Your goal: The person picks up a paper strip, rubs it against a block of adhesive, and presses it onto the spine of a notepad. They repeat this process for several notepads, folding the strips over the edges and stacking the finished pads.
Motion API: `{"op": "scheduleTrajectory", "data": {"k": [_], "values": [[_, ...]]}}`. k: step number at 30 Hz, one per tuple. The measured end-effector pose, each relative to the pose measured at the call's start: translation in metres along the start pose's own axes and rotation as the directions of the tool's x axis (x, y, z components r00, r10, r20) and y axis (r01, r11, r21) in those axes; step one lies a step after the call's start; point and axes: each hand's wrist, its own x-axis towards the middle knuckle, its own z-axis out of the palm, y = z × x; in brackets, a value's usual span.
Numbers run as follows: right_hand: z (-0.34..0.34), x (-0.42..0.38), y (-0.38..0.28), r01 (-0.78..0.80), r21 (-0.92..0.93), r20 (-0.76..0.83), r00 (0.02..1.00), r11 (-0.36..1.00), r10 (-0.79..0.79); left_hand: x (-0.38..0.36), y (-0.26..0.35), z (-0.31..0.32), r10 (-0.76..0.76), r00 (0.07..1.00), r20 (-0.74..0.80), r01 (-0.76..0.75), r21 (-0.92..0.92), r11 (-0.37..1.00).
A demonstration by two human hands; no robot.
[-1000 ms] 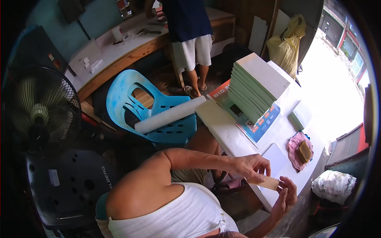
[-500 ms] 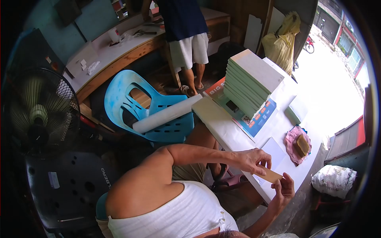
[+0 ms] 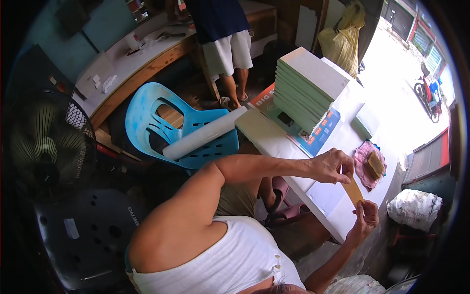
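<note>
A narrow tan strip (image 3: 353, 192) is stretched between my two hands over the near edge of the white table (image 3: 313, 193). My left hand (image 3: 334, 166) pinches its upper end between thumb and fingers. The lower end is pinched by my right hand (image 3: 365, 218), just off the table's edge. A brown block (image 3: 374, 165) lies on a crumpled pink cloth (image 3: 363, 166) beside my left hand. White paper (image 3: 325, 195) lies flat on the table below my left wrist.
A tall stack of pale green-edged pads (image 3: 306, 93) sits on a printed board (image 3: 325, 131). A blue chair (image 3: 142, 112) holds a white roll (image 3: 200, 137). Another person (image 3: 220, 29) stands at the far counter (image 3: 147, 61). A fan (image 3: 46, 142) is at left, a white sack (image 3: 413, 209) at right.
Both hands have moved right, the left also upward, and the strip has turned from slanting to nearly upright. The view has shifted slightly, and a red motorcycle shows more fully outside.
</note>
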Motion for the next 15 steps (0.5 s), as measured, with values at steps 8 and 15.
{"op": "scheduleTrajectory", "data": {"k": [8,15], "values": [[-0.002,0.019,-0.015,-0.084,0.042,-0.089,0.992,0.996,0.087,0.039,-0.013,0.0,-0.021,0.999,0.037,0.021,0.0,1.0],[-0.016,0.063,0.002,-0.003,0.112,-0.122,0.992,0.994,0.017,0.084,-0.023,-0.003,-0.121,0.993,-0.015,0.122,0.033,0.992]]}}
